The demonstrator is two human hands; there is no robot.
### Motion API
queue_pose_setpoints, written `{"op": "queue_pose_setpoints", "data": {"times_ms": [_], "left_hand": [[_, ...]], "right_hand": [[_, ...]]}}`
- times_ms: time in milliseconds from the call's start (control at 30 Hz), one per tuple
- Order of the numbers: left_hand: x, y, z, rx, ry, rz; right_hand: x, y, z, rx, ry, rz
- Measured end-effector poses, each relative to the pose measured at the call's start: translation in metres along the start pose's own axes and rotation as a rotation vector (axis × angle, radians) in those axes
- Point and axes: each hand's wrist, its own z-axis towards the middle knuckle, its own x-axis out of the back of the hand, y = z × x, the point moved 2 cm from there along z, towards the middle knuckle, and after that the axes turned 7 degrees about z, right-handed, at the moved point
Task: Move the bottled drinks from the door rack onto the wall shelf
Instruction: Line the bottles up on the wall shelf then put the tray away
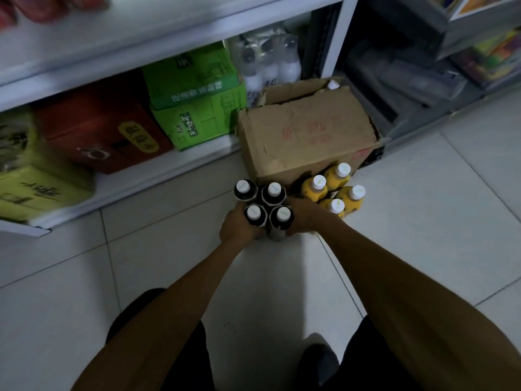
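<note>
Pale floor tiles point(423, 221) carry four upright dark bottles point(273, 193), gripped between left hand point(236, 228) and right hand point(304, 215). Yellow bottles point(337, 179) crowd just beside the right hand; a cardboard box point(304, 136) stands close behind them.

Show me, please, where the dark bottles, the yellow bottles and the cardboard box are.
dark bottles point(282, 214): head view, white cap of the near right one.
yellow bottles point(310, 193): head view, yellow shoulder of the leftmost one.
cardboard box point(304, 136): head view, middle of its top flap.
</note>
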Motion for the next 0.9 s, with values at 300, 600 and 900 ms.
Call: {"op": "queue_pose_setpoints", "data": {"times_ms": [300,600,900], "left_hand": [[0.092,0.003,-0.038,-0.230,0.123,-0.699],[0.141,0.013,-0.058,-0.339,0.319,-1.178],[0.144,0.010,-0.062,-0.317,0.366,-1.200]], "right_hand": [[-0.001,0.007,0.002,0.004,0.017,0.017],[-0.008,0.005,-0.005,-0.001,0.054,0.024],[-0.009,-0.014,-0.021,0.020,0.006,0.008]]}}
